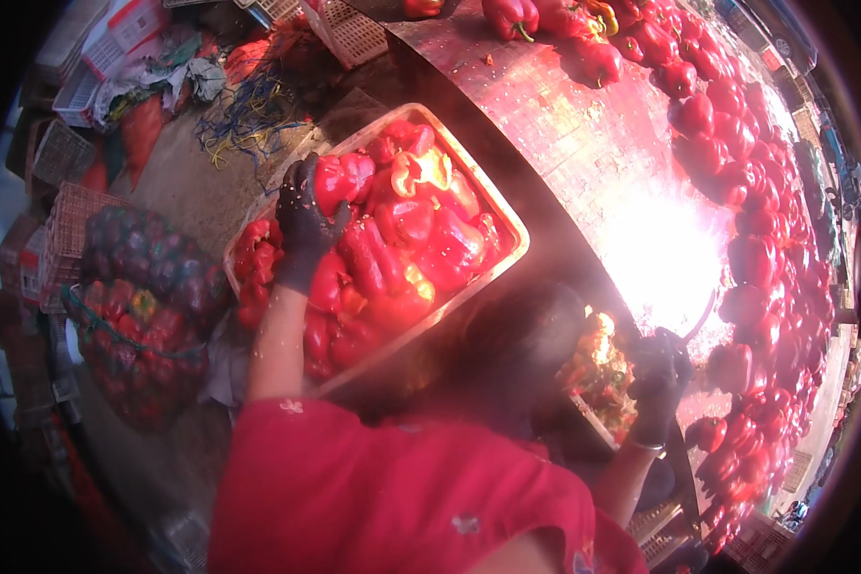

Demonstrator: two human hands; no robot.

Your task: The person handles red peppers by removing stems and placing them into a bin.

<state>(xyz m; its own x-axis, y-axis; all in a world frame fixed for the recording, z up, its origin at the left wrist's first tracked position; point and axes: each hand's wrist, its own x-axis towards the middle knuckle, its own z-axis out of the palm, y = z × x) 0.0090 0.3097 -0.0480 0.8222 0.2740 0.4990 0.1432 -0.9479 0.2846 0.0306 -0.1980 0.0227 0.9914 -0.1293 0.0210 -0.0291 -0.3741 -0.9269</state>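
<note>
My left hand (306, 225), in a dark glove, is over the left side of a crate (513, 251) heaped with red bell peppers (407, 222). Its fingers are closed around one red bell pepper (342, 182) at the crate's far left edge. Some peppers in the heap show pale, cut-open insides. To the right, my right hand (662, 368), also gloved, is closed at the near edge of the metal table. A thin, slightly curved tool (706, 314) sticks up from it into the glare; its exact kind is unclear.
Whole red bell peppers (761, 253) lie piled along the right side of the table (555, 124). Below my right hand a container (598, 421) holds pepper cores and scraps. Full mesh sacks (148, 306), plastic crates (62, 230) and tangled string (249, 124) are on the left.
</note>
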